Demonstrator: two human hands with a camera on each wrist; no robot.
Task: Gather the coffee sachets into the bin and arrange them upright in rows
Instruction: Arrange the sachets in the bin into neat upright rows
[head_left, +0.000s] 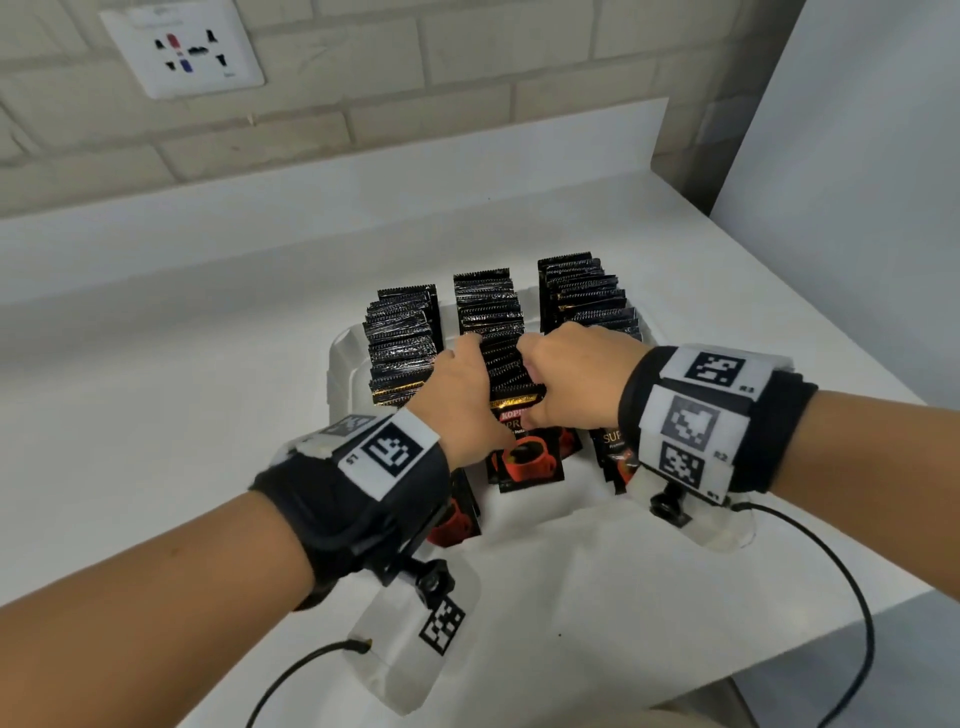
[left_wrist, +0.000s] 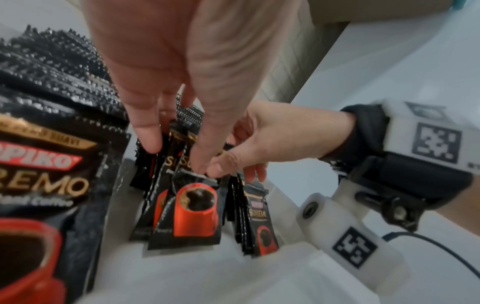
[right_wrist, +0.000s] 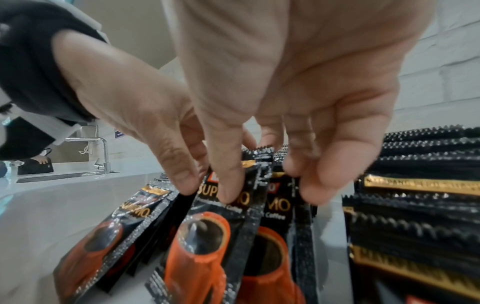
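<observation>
At centre frame, both hands work the middle row of sachets (head_left: 498, 338) in the bin (head_left: 343, 358).

Left hand (head_left: 460, 400) and right hand (head_left: 571, 382) each pinch the front sachet (head_left: 524, 452) from either side, fingers curled on its top edge. Its long axis leans toward the viewer, off upright; likely it must tip back against its row. Both hands are equally near.
</observation>
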